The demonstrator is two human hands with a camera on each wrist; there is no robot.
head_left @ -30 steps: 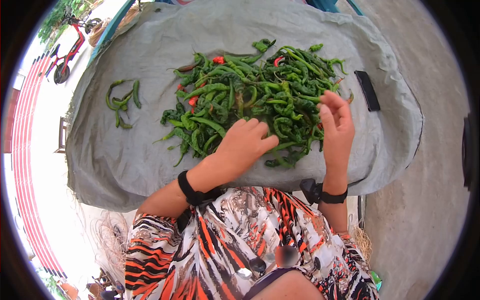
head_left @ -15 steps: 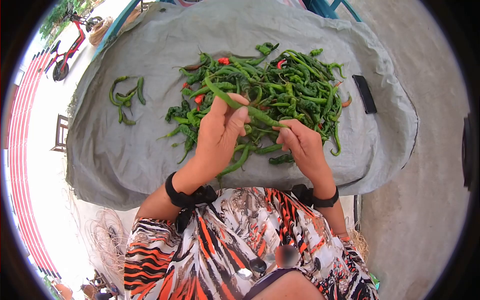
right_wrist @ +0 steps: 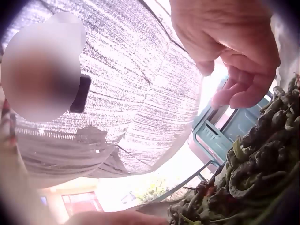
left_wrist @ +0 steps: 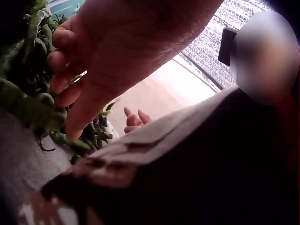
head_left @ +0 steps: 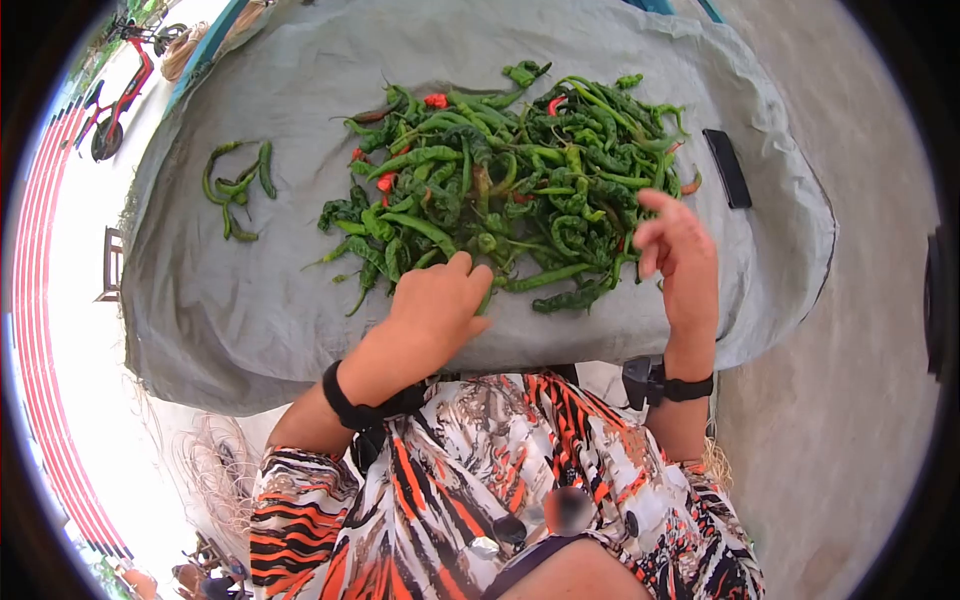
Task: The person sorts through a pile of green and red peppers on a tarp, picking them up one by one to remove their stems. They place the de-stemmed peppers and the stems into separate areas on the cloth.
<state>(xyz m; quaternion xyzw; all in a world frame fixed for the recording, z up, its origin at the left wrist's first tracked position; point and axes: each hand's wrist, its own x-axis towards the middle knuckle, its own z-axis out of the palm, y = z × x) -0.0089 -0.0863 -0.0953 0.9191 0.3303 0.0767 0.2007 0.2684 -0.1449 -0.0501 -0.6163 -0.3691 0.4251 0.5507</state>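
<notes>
A large heap of green peppers (head_left: 560, 185) with a few red ones lies on a grey cloth (head_left: 300, 330). At the heap's near edge, the left hand (head_left: 425, 315) reaches palm down, its loosely bent fingers over the peppers; part of a green pepper shows beside its fingertips. The left wrist view shows that hand (left_wrist: 103, 61) with fingers bent and thumb extended beside peppers (left_wrist: 28, 108). Raised at the heap's right side, the right hand (head_left: 682, 270) holds nothing. Its fingers are loosely bent in the right wrist view too, where the hand (right_wrist: 234, 51) is above the heap (right_wrist: 253, 183).
Several green peppers (head_left: 232, 187) lie apart on the cloth's left side. A black phone (head_left: 727, 168) rests to the right of the heap. Beyond the cloth stand a red scooter (head_left: 127, 100) at the upper left and a blue frame (head_left: 205, 55).
Half a second ago both hands held a long green pepper above the heap. Since then they have parted: the left hand lowered to the near edge, the right moved right and let go.
</notes>
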